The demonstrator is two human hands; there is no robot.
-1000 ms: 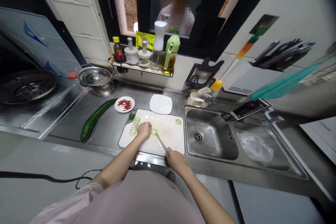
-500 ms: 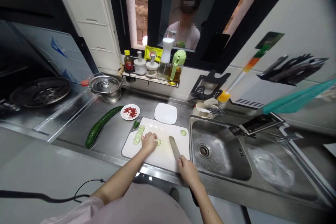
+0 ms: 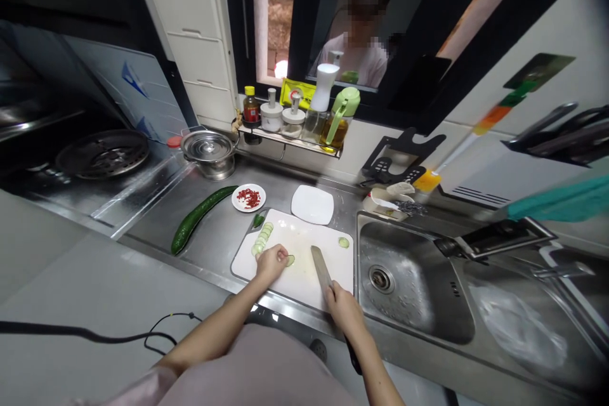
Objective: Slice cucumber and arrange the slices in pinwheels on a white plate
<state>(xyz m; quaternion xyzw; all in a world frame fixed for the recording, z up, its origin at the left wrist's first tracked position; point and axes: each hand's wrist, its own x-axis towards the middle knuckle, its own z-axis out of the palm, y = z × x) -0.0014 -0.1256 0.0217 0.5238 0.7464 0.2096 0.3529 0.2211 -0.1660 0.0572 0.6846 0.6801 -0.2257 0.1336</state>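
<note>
My left hand (image 3: 272, 264) is over the white cutting board (image 3: 304, 279), its fingertips closed on the edge of a pale green cucumber slice (image 3: 290, 260). Beside it, a row of overlapping cucumber slices (image 3: 263, 238) runs up the board's left side. A lone slice (image 3: 343, 242) lies near the top right corner. My right hand (image 3: 343, 307) grips a kitchen knife (image 3: 320, 266), with the blade pointing away from me over the right half of the board. A dark green end piece (image 3: 258, 221) rests at the board's upper left corner.
A whole cucumber (image 3: 200, 218) lies to the left, near a small plate (image 3: 262, 204) of chopped red pieces. Behind the board stands a white square dish (image 3: 313, 204). The sink (image 3: 413, 292) adjoins on the right. A lidded steel pot (image 3: 216, 168) and a condiment rack (image 3: 290, 141) stand behind.
My left hand has drawn slightly toward me and now lifts the edge of the slice that lay beside its fingers. The knife stays in my right hand. The view has shifted left.
</note>
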